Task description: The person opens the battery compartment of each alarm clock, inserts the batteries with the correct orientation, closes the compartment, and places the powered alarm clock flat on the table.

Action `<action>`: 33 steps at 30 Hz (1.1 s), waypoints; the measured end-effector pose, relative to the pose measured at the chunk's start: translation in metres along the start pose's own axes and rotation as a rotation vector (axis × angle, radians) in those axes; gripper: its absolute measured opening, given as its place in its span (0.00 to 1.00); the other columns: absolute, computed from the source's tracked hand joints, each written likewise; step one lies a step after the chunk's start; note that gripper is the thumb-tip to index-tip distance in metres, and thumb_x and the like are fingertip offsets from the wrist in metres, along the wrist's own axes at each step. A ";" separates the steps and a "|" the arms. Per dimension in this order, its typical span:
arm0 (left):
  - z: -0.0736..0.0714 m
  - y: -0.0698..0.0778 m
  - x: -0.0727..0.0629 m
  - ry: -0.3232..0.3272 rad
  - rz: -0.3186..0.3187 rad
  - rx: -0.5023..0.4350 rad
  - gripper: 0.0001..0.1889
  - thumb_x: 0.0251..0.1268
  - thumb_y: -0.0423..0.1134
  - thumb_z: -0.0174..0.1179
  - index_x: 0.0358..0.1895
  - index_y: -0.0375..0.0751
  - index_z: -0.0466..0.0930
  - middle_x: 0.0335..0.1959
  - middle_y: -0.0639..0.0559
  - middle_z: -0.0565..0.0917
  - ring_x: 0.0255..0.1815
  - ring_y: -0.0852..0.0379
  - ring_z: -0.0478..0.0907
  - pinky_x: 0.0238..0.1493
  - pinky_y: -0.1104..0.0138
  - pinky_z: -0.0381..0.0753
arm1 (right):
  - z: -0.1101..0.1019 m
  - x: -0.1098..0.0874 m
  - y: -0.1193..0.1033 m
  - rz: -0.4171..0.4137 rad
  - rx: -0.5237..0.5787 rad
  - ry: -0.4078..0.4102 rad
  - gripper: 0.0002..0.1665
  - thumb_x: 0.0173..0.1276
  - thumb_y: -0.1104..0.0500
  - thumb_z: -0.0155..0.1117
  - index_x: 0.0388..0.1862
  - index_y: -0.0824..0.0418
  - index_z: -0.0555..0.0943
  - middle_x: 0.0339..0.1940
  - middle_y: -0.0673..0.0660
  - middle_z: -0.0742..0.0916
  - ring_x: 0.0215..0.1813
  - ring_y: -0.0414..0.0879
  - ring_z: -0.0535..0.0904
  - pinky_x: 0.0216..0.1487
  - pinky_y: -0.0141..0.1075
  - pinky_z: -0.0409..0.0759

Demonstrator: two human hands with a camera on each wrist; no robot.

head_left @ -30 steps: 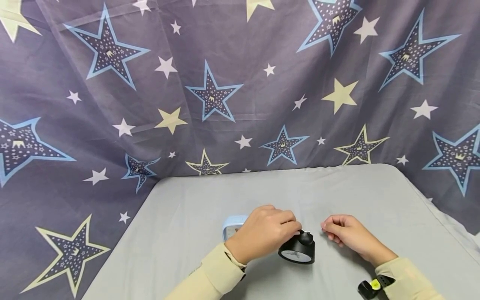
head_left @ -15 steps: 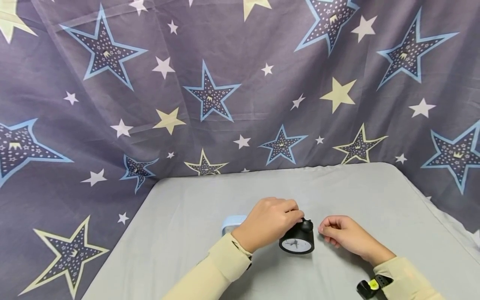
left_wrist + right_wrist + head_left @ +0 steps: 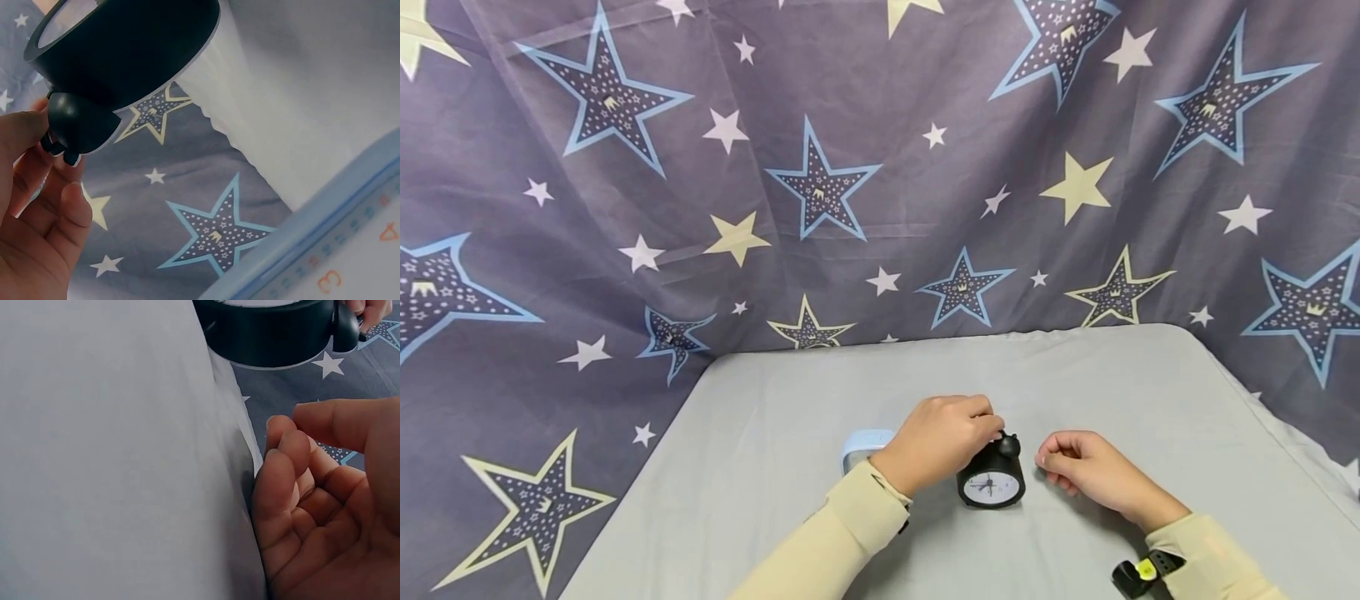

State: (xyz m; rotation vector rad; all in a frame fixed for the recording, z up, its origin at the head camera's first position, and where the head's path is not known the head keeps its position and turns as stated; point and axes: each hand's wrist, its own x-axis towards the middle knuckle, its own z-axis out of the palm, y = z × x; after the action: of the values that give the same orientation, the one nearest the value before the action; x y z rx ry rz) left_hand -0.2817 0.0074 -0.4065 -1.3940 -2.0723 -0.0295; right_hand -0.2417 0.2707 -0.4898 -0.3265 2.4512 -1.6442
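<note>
My left hand (image 3: 936, 442) grips a black twin-bell alarm clock (image 3: 991, 487) by its top, fingers and thumb at the bells. The clock stands nearly upright, its white face toward me, its base close over the grey cloth. In the left wrist view, the thumb and fingers pinch beside one black bell (image 3: 78, 122). Behind the left wrist is a light blue clock (image 3: 863, 442), mostly covered by the hand; its rim (image 3: 325, 219) and orange numerals show close up. Right of the black clock, my right hand (image 3: 1093, 471) rests on its side, fingers loosely curled around nothing.
A grey cloth (image 3: 790, 500) covers the table. Beyond it hangs a dark curtain (image 3: 865, 100) printed with stars. A black strap with a small black-and-yellow device (image 3: 1142, 575) sits at the right wrist.
The left hand has lifted the black clock slightly away from me and tipped it more upright, so its face shows more. The right hand has hardly moved.
</note>
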 end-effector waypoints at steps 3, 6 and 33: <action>0.003 0.000 0.000 -0.003 -0.012 -0.004 0.05 0.75 0.44 0.62 0.38 0.54 0.87 0.33 0.64 0.79 0.30 0.69 0.77 0.34 0.74 0.79 | 0.000 -0.001 0.001 -0.001 0.004 -0.001 0.13 0.74 0.58 0.63 0.40 0.70 0.82 0.26 0.55 0.81 0.27 0.40 0.77 0.28 0.34 0.79; 0.004 0.000 0.001 -0.008 -0.033 -0.019 0.06 0.76 0.44 0.61 0.38 0.55 0.87 0.33 0.65 0.79 0.30 0.69 0.77 0.33 0.73 0.79 | 0.000 -0.001 0.000 -0.001 0.010 -0.001 0.13 0.74 0.59 0.63 0.40 0.70 0.82 0.25 0.55 0.81 0.27 0.40 0.77 0.28 0.34 0.79; 0.002 0.005 0.000 -0.079 -0.130 -0.071 0.06 0.72 0.50 0.65 0.43 0.57 0.89 0.35 0.65 0.82 0.33 0.68 0.82 0.37 0.70 0.81 | 0.000 0.002 0.002 0.006 0.031 -0.003 0.13 0.75 0.59 0.62 0.42 0.71 0.82 0.27 0.55 0.83 0.26 0.40 0.78 0.28 0.34 0.80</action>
State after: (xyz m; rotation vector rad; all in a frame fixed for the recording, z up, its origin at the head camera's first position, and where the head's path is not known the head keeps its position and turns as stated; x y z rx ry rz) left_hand -0.2784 0.0105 -0.4102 -1.3185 -2.2445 -0.1044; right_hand -0.2432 0.2704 -0.4915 -0.3177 2.4196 -1.6757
